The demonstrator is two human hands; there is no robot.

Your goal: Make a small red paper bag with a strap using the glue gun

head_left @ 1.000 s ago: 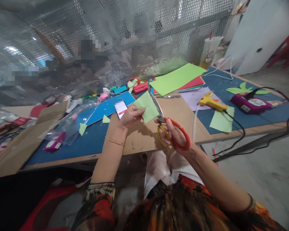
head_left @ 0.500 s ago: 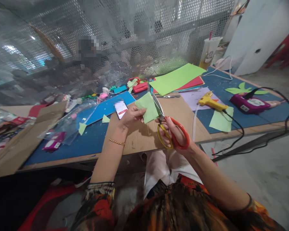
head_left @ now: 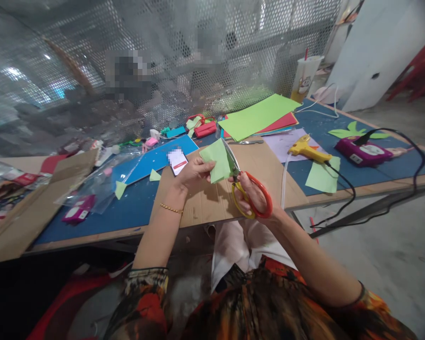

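Between the fingers and thumb of my left hand (head_left: 194, 173) is a piece of light green paper (head_left: 217, 160), held up over the brown cardboard (head_left: 198, 205). My right hand (head_left: 253, 194) is closed around a pair of scissors (head_left: 264, 189) with one red and one yellow handle loop. The scissor blades point up and away, along the paper's right edge. A phone (head_left: 177, 161) with a lit screen lies just beyond my left hand. Small green paper scraps (head_left: 155, 175) rest on the blue tabletop to the left.
At right lie a yellow glue gun (head_left: 310, 149) with a black cord, a light green paper square (head_left: 323, 175) and a purple box (head_left: 363, 151). Coloured sheets (head_left: 262, 115) are stacked at the back near a drink cup (head_left: 305, 78). A knife (head_left: 246, 141) lies before them.
The scissors have come slightly inward and their blades now sit closer together along the paper's right edge. The paper looks narrower on that side. My left hand has hardly moved.
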